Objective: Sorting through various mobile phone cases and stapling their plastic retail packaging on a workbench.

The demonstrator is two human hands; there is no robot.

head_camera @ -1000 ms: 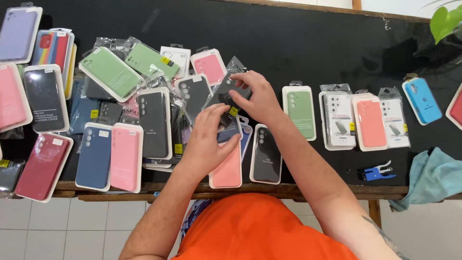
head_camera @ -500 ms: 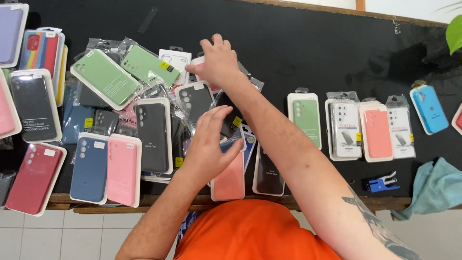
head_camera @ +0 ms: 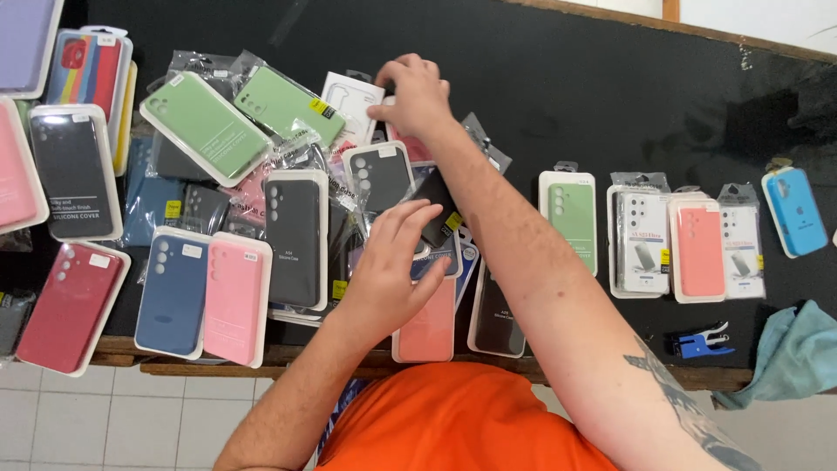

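Under right hand point(head_camera: 417, 94) grip: white case packet point(head_camera: 350, 100), touching fingertips.

- The bench point(head_camera: 610, 96) under my arms is black.
- At ten o'clock from my left grip point(head_camera: 392, 270) lie two light green cases point(head_camera: 205, 126).
- At nine o'clock sit a pink case point(head_camera: 233, 301) and a navy blue case point(head_camera: 173, 292); further out, a dark red case point(head_camera: 68, 305).
- The striped case point(head_camera: 87, 74) at the far ten o'clock runs red, green and blue.
- Under my left grip lies a salmon case point(head_camera: 425, 331).
- At three o'clock: a pale green case point(head_camera: 573, 218), then a coral case point(head_camera: 702, 253), then a bright blue case point(head_camera: 795, 212).
- The cloth point(head_camera: 798, 353) at four o'clock is teal.
- My shirt point(head_camera: 462, 423) is orange.
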